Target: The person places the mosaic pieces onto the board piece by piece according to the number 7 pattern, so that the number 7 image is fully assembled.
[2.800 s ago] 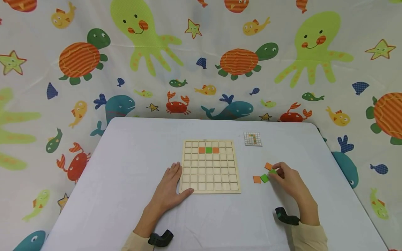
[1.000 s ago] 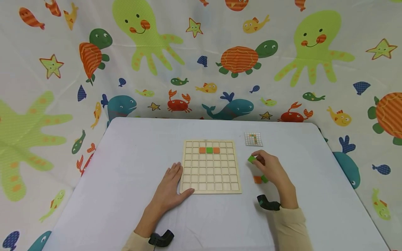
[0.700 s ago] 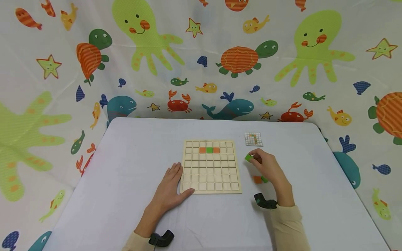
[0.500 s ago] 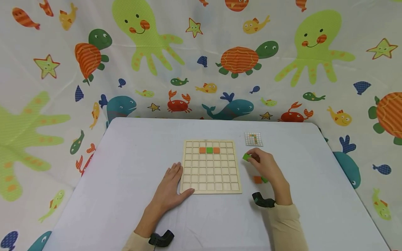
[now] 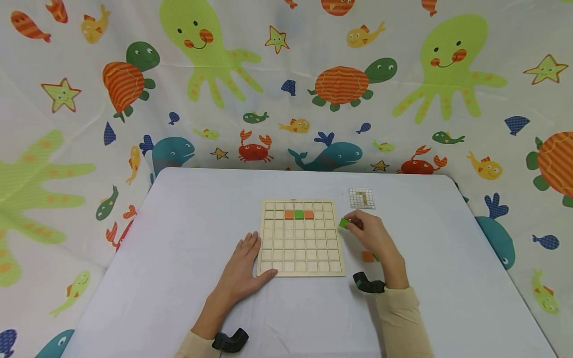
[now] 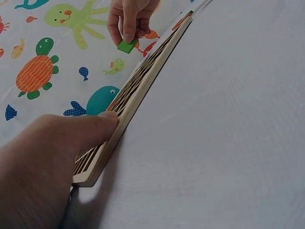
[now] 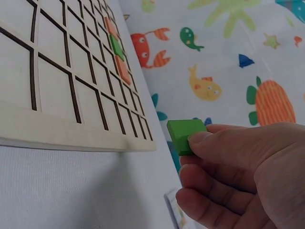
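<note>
Plainly, left hand outstretched against gridded board, right hand opposite — pinching green tile

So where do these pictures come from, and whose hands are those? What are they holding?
There's no robot here, just a person's two bare hands. The widest picture comes from a camera worn on the head, looking forward and down. The other two come from a camera on each wrist, so the nearest hand looks big and everything seems tipped.

On the white-covered table lies a flat, pale wooden grid board. Three square tiles sit side by side in it: orange, green, orange. Beside the board are a loose orange square tile and a small white card printed with a coloured grid.

The left hand rests at the board's edge. The right hand pinches a small green square tile, not yet on the board.
</note>
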### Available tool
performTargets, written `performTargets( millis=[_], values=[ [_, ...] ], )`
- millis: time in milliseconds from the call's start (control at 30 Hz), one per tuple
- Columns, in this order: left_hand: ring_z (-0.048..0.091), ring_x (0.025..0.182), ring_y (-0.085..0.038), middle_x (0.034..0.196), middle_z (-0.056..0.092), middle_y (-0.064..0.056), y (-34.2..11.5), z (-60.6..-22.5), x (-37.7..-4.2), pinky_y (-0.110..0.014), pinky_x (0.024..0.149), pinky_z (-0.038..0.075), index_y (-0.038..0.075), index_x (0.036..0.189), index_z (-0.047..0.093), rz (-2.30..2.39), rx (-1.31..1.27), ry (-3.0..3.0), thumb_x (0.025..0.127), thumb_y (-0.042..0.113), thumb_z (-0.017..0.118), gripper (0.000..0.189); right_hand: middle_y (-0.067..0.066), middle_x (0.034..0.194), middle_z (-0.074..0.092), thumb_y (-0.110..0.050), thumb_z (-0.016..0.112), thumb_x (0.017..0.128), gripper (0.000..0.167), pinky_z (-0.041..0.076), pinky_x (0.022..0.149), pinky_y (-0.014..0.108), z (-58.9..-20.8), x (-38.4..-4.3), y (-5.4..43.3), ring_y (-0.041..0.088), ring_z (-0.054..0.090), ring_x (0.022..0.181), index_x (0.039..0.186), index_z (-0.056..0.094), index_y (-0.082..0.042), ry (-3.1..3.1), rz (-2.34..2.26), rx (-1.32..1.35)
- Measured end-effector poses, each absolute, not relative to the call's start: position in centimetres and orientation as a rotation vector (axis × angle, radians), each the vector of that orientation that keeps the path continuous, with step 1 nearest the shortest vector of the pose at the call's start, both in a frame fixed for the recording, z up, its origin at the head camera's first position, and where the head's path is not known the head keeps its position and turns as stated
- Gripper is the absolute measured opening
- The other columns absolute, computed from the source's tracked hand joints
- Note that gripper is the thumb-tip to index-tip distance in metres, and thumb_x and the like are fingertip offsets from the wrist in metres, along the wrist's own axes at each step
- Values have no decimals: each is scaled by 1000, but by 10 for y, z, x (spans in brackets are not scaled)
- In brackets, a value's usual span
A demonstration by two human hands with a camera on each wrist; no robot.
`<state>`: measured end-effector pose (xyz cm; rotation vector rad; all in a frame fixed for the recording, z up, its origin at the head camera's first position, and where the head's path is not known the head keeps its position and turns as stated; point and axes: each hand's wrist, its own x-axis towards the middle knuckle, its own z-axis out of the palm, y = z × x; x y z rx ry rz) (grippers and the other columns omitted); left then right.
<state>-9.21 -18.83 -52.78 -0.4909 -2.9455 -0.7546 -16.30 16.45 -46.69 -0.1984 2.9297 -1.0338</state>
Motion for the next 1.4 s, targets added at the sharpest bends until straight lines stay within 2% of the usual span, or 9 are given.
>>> performTargets(
  millis=[600, 867, 1100, 1400],
  values=[
    [27, 153, -34, 161, 33, -20, -188, -528, -92, -48, 126, 25, -5, 151, 38, -761, -497, -2938, 85, 56, 68, 95, 8, 96, 71, -13, 69, 95, 20, 50, 66, 22, -472, -170, 150, 16, 57, 79, 114, 67, -5, 2921, -1091, -261],
    [28, 153, -33, 161, 34, -19, -188, -527, -91, -48, 126, 26, -5, 150, 40, -753, -495, -2936, 84, 56, 69, 95, 9, 100, 72, -13, 68, 96, 20, 54, 72, 27, -471, -173, 143, 18, 59, 83, 115, 67, -6, 2903, -1104, -287],
    [28, 153, -33, 161, 34, -19, -187, -527, -91, -47, 126, 25, -5, 151, 39, -754, -486, -2944, 84, 56, 69, 95, 9, 97, 71, -12, 67, 96, 19, 52, 70, 27, -475, -178, 137, 17, 59, 81, 113, 68, -5, 2909, -1106, -324],
    [27, 153, -32, 162, 32, -18, -187, -528, -91, -46, 127, 23, -5, 151, 38, -780, -471, -2955, 84, 57, 69, 96, 12, 106, 73, -11, 67, 96, 21, 57, 80, 34, -479, -182, 127, 20, 64, 90, 116, 67, -4, 2857, -1133, -306]
  ],
)
